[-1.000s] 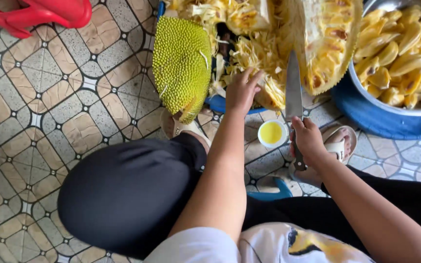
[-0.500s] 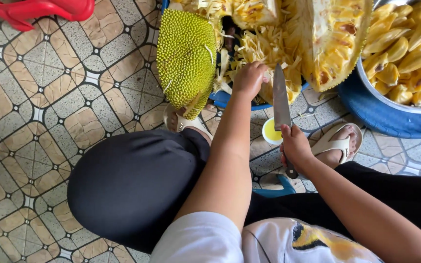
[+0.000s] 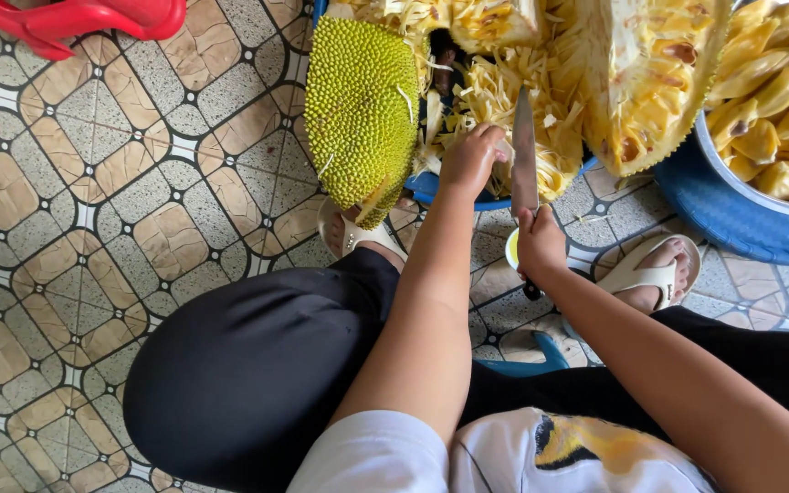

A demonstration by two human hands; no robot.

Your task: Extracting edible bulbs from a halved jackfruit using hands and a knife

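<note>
From my head camera the scene is bright and evenly lit by soft daylight; I cannot tell its source; shadows are faint, a soft one lying under the jackfruit (image 3: 358,110) and beside my knee on the tiled floor (image 3: 93,228); the knife (image 3: 523,151) blade shows a pale sheen, the tiles only a mild gloss; the pale pulp near the top edge is close to overexposed; focus is sharp across the middle, with fruit spikes and tile grout crisp; my shirt at the bottom edge is softer, being close to the lens; wide-angle bending curves the tile lines toward the left edge and corners; I see no motion blur.
</note>
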